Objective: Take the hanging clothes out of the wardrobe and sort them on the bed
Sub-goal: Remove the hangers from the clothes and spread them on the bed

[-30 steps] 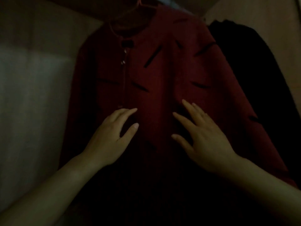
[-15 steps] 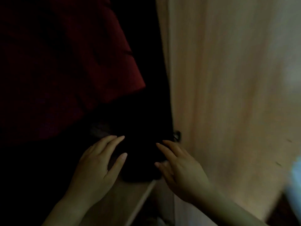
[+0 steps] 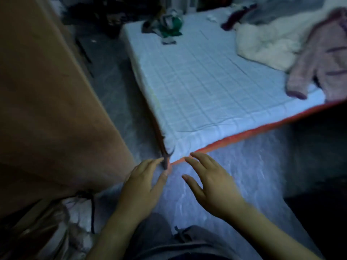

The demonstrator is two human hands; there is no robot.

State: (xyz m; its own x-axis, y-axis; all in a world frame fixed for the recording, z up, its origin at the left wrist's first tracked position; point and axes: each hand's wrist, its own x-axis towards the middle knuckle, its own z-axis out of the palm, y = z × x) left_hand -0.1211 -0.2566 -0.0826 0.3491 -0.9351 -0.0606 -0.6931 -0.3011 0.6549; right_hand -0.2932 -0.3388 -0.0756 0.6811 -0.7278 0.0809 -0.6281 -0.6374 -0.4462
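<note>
No writing, label, brand, number or sign can be read. The bed (image 3: 206,87) beyond the fingertips of the left hand (image 3: 142,186) and right hand (image 3: 212,186) shows only a plain grid of lines. The pink garment (image 3: 323,59) far off to the right is too blurred to show any tag or print.

Pink garment (image 3: 323,59) cut off at right edge, dark heap (image 3: 167,23) at bed's far corner blurred, wardrobe panel (image 3: 47,100) cropped left.
</note>
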